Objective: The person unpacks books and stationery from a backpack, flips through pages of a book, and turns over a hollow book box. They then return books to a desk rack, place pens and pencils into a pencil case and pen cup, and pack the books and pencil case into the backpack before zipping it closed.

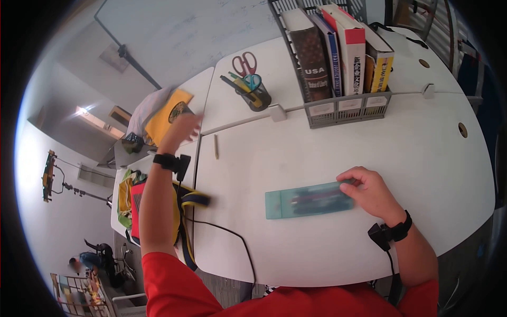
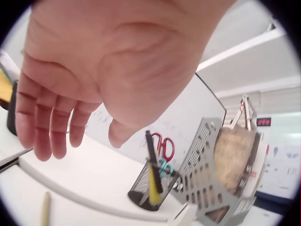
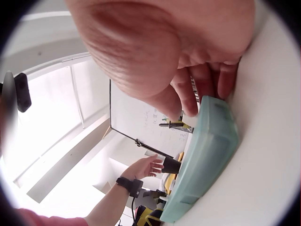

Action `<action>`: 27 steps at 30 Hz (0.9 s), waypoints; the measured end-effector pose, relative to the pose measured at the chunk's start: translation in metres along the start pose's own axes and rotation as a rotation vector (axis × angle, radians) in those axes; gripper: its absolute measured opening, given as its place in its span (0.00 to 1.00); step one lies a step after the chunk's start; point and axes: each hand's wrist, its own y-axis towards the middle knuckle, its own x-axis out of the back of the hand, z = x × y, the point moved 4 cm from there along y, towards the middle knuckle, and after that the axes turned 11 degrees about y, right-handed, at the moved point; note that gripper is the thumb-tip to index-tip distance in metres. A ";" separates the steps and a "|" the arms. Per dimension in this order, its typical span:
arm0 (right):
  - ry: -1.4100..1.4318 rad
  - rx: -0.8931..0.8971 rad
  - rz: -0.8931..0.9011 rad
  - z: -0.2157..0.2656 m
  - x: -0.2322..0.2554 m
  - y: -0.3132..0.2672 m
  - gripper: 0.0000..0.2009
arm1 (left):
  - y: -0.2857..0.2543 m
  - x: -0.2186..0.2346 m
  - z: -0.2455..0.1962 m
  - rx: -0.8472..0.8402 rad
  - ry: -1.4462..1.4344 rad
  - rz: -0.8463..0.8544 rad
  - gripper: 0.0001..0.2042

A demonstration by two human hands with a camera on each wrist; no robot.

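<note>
A translucent teal pencil case [image 1: 280, 205] with dark items inside lies on the white table. My right hand [image 1: 371, 194] grips its right end between thumb and fingers; in the right wrist view the fingers [image 3: 202, 82] meet the near end of the case [image 3: 202, 155]. My left hand [image 1: 182, 132], empty with fingers extended, is raised at the left near a yellow item [image 1: 158, 126] with a dark print. The left wrist view shows the open palm [image 2: 103, 61]. A thin greenish-yellow pen [image 1: 216, 147] lies on the table to the right of this hand.
A mesh cup [image 1: 257, 100] holding scissors and pens stands at the back, left of a grey rack [image 1: 348, 111] of books. A red, yellow and dark bag [image 1: 136, 211] lies under the left forearm. A black cable [image 1: 227, 230] crosses the table's front left part.
</note>
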 end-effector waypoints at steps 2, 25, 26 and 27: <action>-0.018 -0.014 -0.011 0.002 0.000 0.001 0.11 | -0.010 -0.025 0.013 0.098 0.243 0.170 0.25; 0.003 -0.045 -0.002 0.000 0.000 -0.002 0.12 | 0.003 -0.031 -0.167 -0.405 -0.543 -0.473 0.18; 0.003 -0.037 0.001 0.000 0.000 -0.002 0.12 | 0.014 -0.037 -0.165 -0.409 -0.543 -0.475 0.18; 0.003 -0.035 -0.001 -0.001 0.000 -0.002 0.12 | 0.019 -0.042 -0.164 -0.329 -0.362 -0.497 0.19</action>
